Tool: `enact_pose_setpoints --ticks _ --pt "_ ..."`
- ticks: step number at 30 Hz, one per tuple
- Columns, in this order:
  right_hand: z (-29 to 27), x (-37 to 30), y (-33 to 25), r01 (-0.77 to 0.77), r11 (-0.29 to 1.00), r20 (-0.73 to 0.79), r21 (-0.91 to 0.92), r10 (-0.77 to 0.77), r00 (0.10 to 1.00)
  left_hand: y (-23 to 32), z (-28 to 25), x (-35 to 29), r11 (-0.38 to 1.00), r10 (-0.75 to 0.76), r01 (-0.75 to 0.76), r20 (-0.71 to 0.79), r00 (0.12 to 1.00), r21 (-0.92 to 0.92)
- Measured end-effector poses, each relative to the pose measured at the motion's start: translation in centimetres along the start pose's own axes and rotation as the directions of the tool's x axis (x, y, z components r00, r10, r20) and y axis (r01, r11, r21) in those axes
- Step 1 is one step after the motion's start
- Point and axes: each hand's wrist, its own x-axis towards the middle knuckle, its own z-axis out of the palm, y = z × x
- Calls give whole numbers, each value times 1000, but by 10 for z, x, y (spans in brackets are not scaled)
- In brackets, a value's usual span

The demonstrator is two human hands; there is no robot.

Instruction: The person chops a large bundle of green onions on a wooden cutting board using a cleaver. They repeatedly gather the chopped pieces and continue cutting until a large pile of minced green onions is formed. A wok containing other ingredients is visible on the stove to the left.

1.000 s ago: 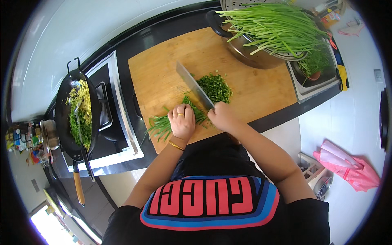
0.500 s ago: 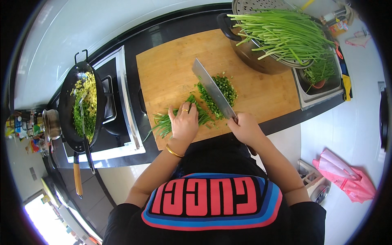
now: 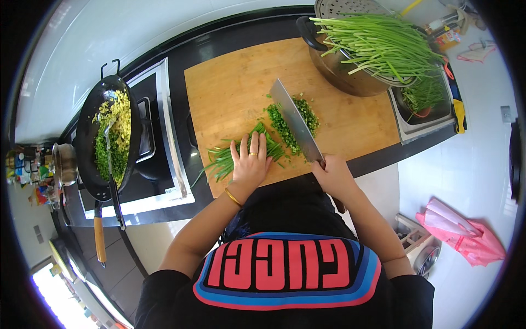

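My left hand (image 3: 251, 167) lies over a bundle of cut garlic chives (image 3: 222, 163) at the front left of the wooden cutting board (image 3: 350, 129). Its fingers are stretched out and spread on top of the stalks. In my right hand (image 3: 334, 176) is the handle of a cleaver (image 3: 299, 124), its broad blade upright and slanting away to the left. Finely chopped chives (image 3: 281, 125) lie in a pile against the blade's left side, with more on its right. The blade is apart from the bundle under my left hand.
A wok (image 3: 87, 140) with yellow egg-like crumbles, chopped greens and a spatula sits on the stove at left. Behind the board's right end, a large pot (image 3: 348, 81) bears a perforated steamer heaped with long chives (image 3: 378, 49). A sink (image 3: 410, 131) is at right.
The cleaver and my right hand have shifted slightly right. My left fingers, more bent before, are now straighter and spread over the chives.
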Motion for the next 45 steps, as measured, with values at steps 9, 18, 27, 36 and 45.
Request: enact_pose_setpoints --ticks 9,18,27,36,45 --pt "17 -20 -8 82 978 64 -191 -71 995 -1 4 -1 1000 -8 7 -48 999 -24" --pt "27 -16 -6 66 970 91 -235 -45 995 -7 1 -2 986 -3 -17 -120 993 -169" --pt "7 -14 -21 -10 985 59 -171 20 998 -9 14 -1 991 6 -39 -244 970 -131" --pt "11 -17 -22 21 968 115 -249 8 993 -9 9 0 986 -8 -32 -240 971 -166" --pt "28 -4 -13 -16 962 172 -271 65 983 -8 6 2 988 12 -50 -242 970 -149"
